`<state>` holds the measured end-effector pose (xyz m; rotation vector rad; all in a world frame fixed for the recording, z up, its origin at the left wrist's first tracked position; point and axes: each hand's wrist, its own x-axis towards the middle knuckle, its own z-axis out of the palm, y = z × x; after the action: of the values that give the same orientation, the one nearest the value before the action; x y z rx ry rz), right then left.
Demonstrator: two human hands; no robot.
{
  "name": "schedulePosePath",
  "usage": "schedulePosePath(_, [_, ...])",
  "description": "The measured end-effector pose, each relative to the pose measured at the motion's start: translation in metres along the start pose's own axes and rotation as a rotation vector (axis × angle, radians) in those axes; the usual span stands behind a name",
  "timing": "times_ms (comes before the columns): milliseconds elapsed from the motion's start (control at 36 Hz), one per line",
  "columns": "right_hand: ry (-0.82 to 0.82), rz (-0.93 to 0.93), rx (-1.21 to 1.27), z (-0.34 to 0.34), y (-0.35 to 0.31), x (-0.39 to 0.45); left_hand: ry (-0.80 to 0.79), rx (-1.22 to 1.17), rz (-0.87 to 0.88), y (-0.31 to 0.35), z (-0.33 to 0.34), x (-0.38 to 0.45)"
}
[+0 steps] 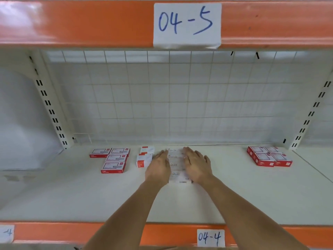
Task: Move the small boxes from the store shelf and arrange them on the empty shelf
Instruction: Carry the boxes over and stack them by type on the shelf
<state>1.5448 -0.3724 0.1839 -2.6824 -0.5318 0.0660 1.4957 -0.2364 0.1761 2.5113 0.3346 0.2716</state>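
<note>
A row of several white staple boxes [176,166] lies front to back on the white shelf [72,192], near its middle. My left hand [159,167] presses flat against the row's left side with straight fingers. My right hand [195,164] presses against its right side in the same way. Two more white boxes with red labels [144,157] stand just left of my left hand. Several red boxes [113,159] lie further left, and another group of red boxes [269,156] sits at the far right.
A white wire grid [169,98] backs the shelf. Slotted uprights [48,105] stand at both sides. Orange beams carry paper labels "04-5" [187,24] above and "04-4" [210,238] below. The front half of the shelf holds only my forearms.
</note>
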Motion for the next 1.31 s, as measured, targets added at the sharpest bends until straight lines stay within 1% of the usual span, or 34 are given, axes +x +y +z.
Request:
schedulePosePath(167, [-0.134, -0.060, -0.109, -0.006, 0.002, -0.001, -0.087, 0.115, 0.055, 0.004, 0.002, -0.008])
schedulePosePath(278, [-0.168, -0.085, -0.164, -0.001, -0.003, -0.003, -0.149, 0.200, 0.068, 0.005, 0.005, -0.004])
schedulePosePath(333, [-0.170, -0.083, -0.185, -0.001, -0.003, -0.003, -0.160, 0.242, 0.076, 0.004, 0.006, -0.003])
schedulePosePath(417, [-0.157, -0.096, -0.199, 0.000, 0.001, -0.002, -0.124, 0.293, 0.092, 0.006, 0.009, -0.003])
schedulePosePath(583, [-0.106, -0.102, -0.222, -0.006, 0.019, -0.007, -0.082, 0.298, 0.095, 0.020, 0.021, -0.004])
schedulePosePath(889, [-0.091, -0.067, -0.294, -0.037, 0.079, -0.016, -0.115, 0.368, 0.116, 0.080, 0.058, -0.003])
schedulePosePath(1111, [-0.081, -0.054, -0.250, -0.051, 0.113, -0.015, -0.120, 0.365, 0.134, 0.107, 0.081, 0.002])
schedulePosePath(1306, [-0.094, -0.049, -0.218, -0.053, 0.122, -0.012, -0.107, 0.375, 0.127, 0.115, 0.088, 0.007])
